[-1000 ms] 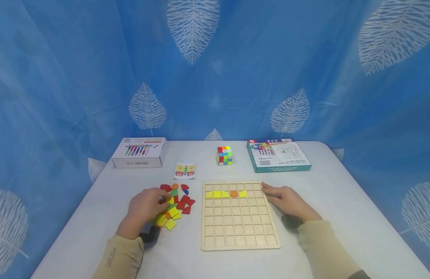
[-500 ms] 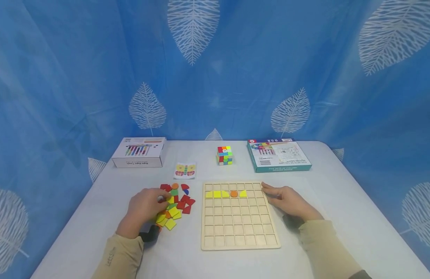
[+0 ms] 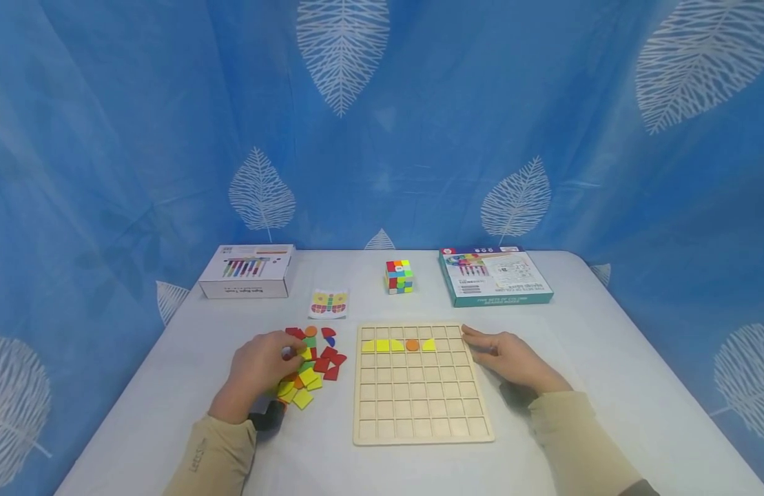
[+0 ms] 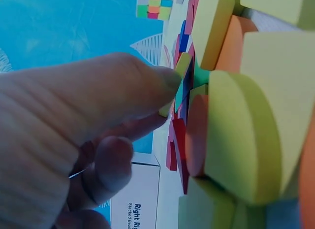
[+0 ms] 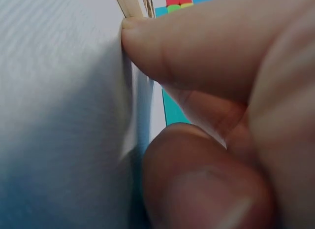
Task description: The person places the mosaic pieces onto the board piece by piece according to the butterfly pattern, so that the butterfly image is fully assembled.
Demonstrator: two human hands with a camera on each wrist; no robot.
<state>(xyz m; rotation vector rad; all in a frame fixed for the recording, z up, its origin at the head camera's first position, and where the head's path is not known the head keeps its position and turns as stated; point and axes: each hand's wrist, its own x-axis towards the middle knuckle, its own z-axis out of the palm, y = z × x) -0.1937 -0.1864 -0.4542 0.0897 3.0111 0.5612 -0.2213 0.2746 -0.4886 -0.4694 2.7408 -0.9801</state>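
Note:
Over the pile of loose coloured tiles, my left hand pinches a yellow tile between thumb and fingertip; its full shape is hidden. Yellow, red, green, orange and blue tiles lie close about that hand, some overlapping. The wooden grid board lies flat in the middle. In its second row sit yellow pieces, among them a square, and an orange disc. My right hand touches the board's right edge near the far corner, its fingers extended and the thumb against the side.
Behind the pile lies a small pattern card with a coloured mosaic figure. A puzzle cube stands beyond the board. At the back are a white box on the left and a teal-edged box on the right.
The board has slid slightly to the left with its pieces, and the right hand has moved a little with it. The left hand has shifted slightly over the pile.

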